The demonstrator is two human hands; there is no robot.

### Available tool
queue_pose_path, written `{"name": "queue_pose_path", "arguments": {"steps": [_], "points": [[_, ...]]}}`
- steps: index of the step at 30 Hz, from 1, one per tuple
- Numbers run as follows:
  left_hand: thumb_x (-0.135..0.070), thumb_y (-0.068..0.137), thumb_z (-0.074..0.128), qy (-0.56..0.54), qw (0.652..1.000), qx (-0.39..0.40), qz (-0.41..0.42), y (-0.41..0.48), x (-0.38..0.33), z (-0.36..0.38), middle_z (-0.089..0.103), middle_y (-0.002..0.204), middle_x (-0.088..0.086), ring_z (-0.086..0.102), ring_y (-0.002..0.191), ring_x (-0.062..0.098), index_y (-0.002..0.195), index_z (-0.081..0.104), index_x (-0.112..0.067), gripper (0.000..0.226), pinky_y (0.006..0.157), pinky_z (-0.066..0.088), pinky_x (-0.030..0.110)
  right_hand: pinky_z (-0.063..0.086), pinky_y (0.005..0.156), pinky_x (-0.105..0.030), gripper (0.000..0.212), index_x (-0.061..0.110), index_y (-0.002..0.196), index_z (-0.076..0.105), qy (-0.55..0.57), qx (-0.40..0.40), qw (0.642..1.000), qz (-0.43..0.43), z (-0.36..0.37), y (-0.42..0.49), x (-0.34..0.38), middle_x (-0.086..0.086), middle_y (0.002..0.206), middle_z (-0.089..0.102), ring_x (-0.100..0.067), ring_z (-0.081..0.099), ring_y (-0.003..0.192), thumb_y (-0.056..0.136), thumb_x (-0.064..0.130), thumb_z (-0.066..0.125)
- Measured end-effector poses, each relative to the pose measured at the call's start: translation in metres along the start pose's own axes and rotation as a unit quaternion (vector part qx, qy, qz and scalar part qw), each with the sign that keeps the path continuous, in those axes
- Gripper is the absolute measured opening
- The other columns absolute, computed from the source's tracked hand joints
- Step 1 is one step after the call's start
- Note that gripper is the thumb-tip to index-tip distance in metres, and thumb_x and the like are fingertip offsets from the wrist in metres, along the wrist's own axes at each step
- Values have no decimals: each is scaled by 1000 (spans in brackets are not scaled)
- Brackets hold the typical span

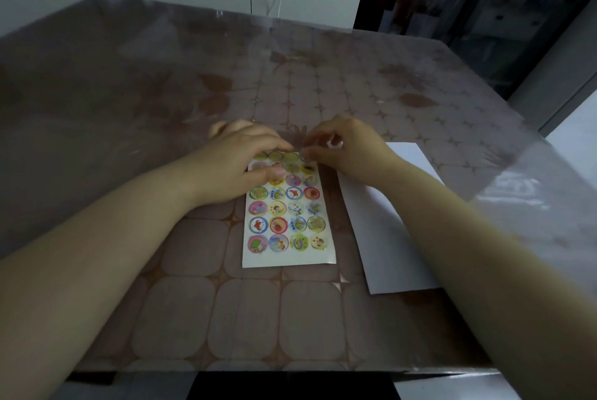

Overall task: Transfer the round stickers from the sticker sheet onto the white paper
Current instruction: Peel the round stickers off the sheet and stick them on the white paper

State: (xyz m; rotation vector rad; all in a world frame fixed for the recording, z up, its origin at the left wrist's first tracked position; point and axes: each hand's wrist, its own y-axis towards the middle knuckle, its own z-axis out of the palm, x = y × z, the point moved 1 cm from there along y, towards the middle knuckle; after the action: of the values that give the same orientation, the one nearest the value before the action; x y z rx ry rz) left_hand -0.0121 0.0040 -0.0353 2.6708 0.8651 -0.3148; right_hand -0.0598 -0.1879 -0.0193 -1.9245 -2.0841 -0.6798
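Pinching at the far right corner of the sticker sheet point(287, 260), the person's right hand point(350, 149) has its thumb and forefinger drawn together on the edge of the corner sticker point(306, 159). Whether that sticker has lifted cannot be told from this angle. The left hand point(239, 165) lies flat on the sheet's far left part, with fingers extended and thumb pressing down, pinning it to the table point(226, 319).

The sheet's long axis runs straight away from the person. The white paper point(387, 238) lies just beside it on the right, angled slightly and partly under the right forearm. A peeled sticker would therefore have to travel rightward and back toward the person, and the right hand, already the nearer one, looks best placed to carry it.

The round stickers point(278, 225) sit four across in tidy rows, glossy and brightly coloured with small cartoon pictures. No gaps show in the rows that are visible, and no sticker shows on the visible part of the paper.
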Motion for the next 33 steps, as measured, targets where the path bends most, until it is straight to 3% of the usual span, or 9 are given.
{"name": "queue_pose_path", "arguments": {"steps": [4,10,15,22,27,30,33], "points": [[-72,64,24,10,1000,12,-8,0,2,0,49,128,-13,31,124,13,125,51,-34,76,88,8,20,46,75,-31,20,25,85,68,-20,-28,999,21,12,1,3,7,83,62,-11,54,79,74,42,70],[-74,62,23,21,999,28,-18,0,4,4,47,127,-13,32,120,12,122,53,-36,78,91,11,25,48,81,-38,17,22,83,69,0,-47,998,41,11,-3,-1,12,80,63,-9,55,81,75,38,71],[-71,67,33,14,999,33,-21,-1,3,3,47,126,-12,32,120,12,122,54,-35,69,91,11,24,45,79,-33,25,26,83,68,-1,-53,997,58,14,-5,4,10,77,59,-13,57,81,71,47,72],[-64,71,39,4,999,35,-27,-3,2,2,48,125,-12,35,123,13,122,54,-34,61,95,13,27,44,89,-39,11,27,88,70,-26,-68,996,60,17,-6,5,8,82,63,-17,57,90,79,30,64],[-72,64,28,-3,999,36,-23,-2,3,2,48,123,-12,36,121,12,123,52,-36,73,94,13,27,45,89,-43,11,29,88,70,29,-60,995,70,6,-5,-7,17,75,60,-8,51,78,81,32,64],[-72,63,27,-10,999,24,-20,-1,1,2,47,128,-11,35,124,12,128,47,-34,78,96,13,28,46,87,-41,23,29,90,69,14,-18,997,79,8,-6,-6,8,88,65,-13,54,84,73,44,71],[-74,64,31,-8,999,26,-20,1,-4,5,42,138,-8,31,131,13,135,39,-31,84,101,13,30,45,85,-39,27,27,93,69,-8,-4,997,71,12,-3,-2,2,97,65,-21,55,94,72,44,71]]}}
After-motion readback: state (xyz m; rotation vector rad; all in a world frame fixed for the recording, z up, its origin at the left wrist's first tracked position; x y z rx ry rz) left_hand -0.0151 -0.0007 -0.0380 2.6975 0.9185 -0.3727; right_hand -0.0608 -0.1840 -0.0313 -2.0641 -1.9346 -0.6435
